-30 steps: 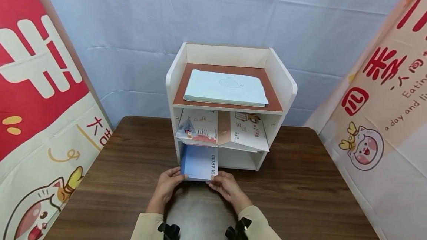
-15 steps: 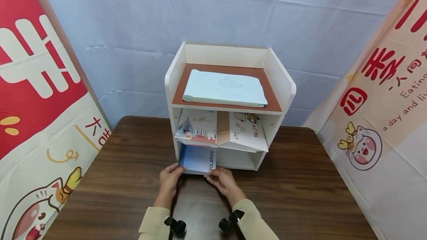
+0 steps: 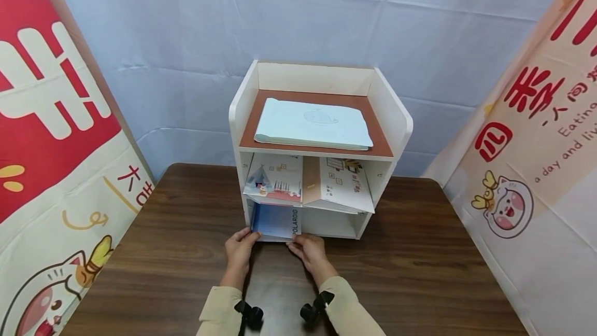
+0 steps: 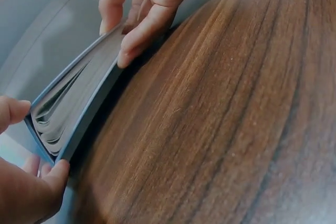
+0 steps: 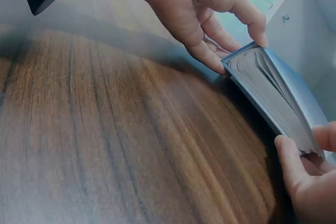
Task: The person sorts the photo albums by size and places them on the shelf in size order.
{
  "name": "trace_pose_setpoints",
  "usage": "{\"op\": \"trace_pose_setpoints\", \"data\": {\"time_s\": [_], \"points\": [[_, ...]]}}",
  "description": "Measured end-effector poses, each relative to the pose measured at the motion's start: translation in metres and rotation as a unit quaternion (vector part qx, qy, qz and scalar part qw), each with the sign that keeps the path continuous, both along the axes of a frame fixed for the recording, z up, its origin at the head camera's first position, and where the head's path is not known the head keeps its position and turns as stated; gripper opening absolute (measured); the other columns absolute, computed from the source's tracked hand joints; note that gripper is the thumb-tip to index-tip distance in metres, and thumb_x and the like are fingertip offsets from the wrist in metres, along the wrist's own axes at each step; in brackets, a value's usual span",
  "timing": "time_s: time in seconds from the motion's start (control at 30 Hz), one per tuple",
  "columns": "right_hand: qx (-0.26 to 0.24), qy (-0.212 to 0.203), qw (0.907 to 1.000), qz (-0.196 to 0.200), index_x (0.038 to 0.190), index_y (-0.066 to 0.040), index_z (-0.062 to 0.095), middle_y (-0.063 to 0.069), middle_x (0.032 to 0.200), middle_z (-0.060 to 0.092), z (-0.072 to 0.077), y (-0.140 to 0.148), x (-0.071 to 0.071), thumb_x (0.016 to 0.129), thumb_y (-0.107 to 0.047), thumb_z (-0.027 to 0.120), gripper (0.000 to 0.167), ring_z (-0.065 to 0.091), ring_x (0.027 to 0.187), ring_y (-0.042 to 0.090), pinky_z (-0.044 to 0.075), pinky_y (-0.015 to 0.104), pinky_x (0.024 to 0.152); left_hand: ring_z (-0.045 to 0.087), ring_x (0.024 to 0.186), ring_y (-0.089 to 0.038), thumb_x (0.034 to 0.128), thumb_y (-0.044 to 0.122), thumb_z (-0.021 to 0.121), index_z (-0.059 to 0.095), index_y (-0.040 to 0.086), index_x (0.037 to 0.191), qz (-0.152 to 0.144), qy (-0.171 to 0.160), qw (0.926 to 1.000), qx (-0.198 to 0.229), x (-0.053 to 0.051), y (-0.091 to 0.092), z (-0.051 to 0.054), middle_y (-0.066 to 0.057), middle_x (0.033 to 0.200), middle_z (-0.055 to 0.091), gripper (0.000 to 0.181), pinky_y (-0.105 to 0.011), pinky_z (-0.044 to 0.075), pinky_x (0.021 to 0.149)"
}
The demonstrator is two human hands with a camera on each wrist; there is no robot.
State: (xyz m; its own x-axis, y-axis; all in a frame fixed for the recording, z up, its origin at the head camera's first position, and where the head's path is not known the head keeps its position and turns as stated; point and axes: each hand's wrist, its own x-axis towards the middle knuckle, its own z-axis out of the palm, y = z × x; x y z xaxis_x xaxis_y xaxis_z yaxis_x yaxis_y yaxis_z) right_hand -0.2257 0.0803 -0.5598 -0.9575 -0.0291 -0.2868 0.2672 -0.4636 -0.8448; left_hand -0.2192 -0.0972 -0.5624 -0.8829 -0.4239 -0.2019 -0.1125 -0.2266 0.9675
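A blue photo album lettered POLAROID lies in the left part of the bottom tier of a small white shelf unit, its near edge at the front opening. My left hand pinches its near left corner and my right hand pinches the near right one. Both wrist views show thumb and fingers on the covers at each corner. In the right wrist view, the pages of the album fan slightly apart between its covers. The far end of the album is hidden under the middle tier.
On the top tier lies a pale, thick pad with a whale drawing. Two printed books or folders, one left and one right, fill the middle tier. The unit stands on a dark wooden table before a pale cloth.
Both hands have pushed the album away from me, deeper into the bottom tier. Most of this happened in the first half second; since then it has shifted only slightly.
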Motion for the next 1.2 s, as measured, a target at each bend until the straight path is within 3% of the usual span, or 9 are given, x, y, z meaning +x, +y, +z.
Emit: {"op": "trace_pose_setpoints", "data": {"time_s": [0.23,0.47,0.67,0.87,0.97,1.03,1.1,1.2], "points": [[0.043,-0.01,0.999,-0.013,0.106,0.022,0.048,0.011,0.078,0.063,-0.001,-0.001,-0.001,0.086,0.01,0.057,0.025,0.066,0.071,0.021,0.053,0.035,0.073,0.052,0.101,-0.027,0.0731,0.006,0.075,0.058,-0.013,0.114,0.004,-0.005,0.9997,-0.024,-0.002,0.0,0.002,-0.027,0.114,0.056,0.048,-0.024,0.044,0.078],[0.022,-0.007,0.9997,-0.008,0.106,0.022,0.047,0.013,0.083,0.06,-0.003,-0.001,0.002,0.086,0.012,0.055,0.023,0.065,0.076,0.024,0.052,0.035,0.076,0.051,0.107,-0.028,0.0749,0.011,0.075,0.058,-0.009,0.116,-0.009,-0.021,0.9995,-0.023,0.002,-0.003,0.002,-0.024,0.118,0.055,0.049,-0.036,0.041,0.087],[0.003,-0.003,1.0,-0.005,0.108,0.021,0.045,0.015,0.087,0.059,-0.004,0.001,0.004,0.088,0.011,0.053,0.024,0.065,0.08,0.025,0.051,0.035,0.078,0.053,0.101,-0.026,0.0751,0.013,0.076,0.058,-0.009,0.117,-0.01,-0.02,0.9992,-0.032,0.001,-0.003,0.001,-0.024,0.115,0.057,0.05,-0.028,0.043,0.08],[0.008,0.0,1.0,-0.001,0.114,0.022,0.041,0.014,0.088,0.057,-0.002,0.003,0.005,0.089,0.01,0.051,0.03,0.065,0.081,0.025,0.051,0.035,0.079,0.054,0.098,-0.027,0.0747,0.014,0.076,0.06,-0.01,0.113,-0.007,0.003,0.9994,-0.035,-0.001,-0.001,-0.001,-0.023,0.11,0.059,0.048,-0.031,0.044,0.08],[0.052,0.009,0.9986,0.005,0.112,0.023,0.043,0.015,0.085,0.059,0.002,0.008,0.011,0.089,0.008,0.052,0.029,0.065,0.078,0.022,0.052,0.033,0.075,0.055,0.094,-0.027,0.075,0.018,0.077,0.061,-0.011,0.109,-0.007,0.035,0.9979,-0.054,0.004,-0.002,-0.001,-0.023,0.103,0.06,0.047,-0.032,0.046,0.077],[0.112,0.026,0.9933,0.012,0.11,0.022,0.046,0.016,0.084,0.061,0.007,0.014,0.019,0.088,0.007,0.053,0.028,0.065,0.075,0.021,0.053,0.032,0.071,0.057,0.091,-0.028,0.0749,0.019,0.077,0.061,-0.011,0.107,-0.008,0.047,0.9944,-0.094,0.011,-0.005,0.0,-0.022,0.099,0.06,0.047,-0.033,0.047,0.075],[0.184,0.056,0.981,0.023,0.107,0.021,0.049,0.02,0.082,0.063,0.013,0.022,0.029,0.086,0.006,0.055,0.027,0.064,0.073,0.023,0.054,0.032,0.067,0.058,0.09,-0.03,0.0761,0.017,0.075,0.061,-0.011,0.107,-0.013,0.049,0.9874,-0.15,0.018,-0.01,0.003,-0.022,0.098,0.061,0.044,-0.035,0.049,0.075],[0.297,0.132,0.945,0.037,0.103,0.018,0.055,0.021,0.083,0.064,0.022,0.038,0.043,0.084,0.005,0.059,0.023,0.064,0.072,0.026,0.054,0.032,0.063,0.06,0.087,-0.032,0.077,0.012,0.073,0.062,-0.01,0.105,-0.026,0.053,0.9678,-0.245,0.028,-0.021,0.01,-0.021,0.096,0.061,0.037,-0.037,0.051,0.075]]}}
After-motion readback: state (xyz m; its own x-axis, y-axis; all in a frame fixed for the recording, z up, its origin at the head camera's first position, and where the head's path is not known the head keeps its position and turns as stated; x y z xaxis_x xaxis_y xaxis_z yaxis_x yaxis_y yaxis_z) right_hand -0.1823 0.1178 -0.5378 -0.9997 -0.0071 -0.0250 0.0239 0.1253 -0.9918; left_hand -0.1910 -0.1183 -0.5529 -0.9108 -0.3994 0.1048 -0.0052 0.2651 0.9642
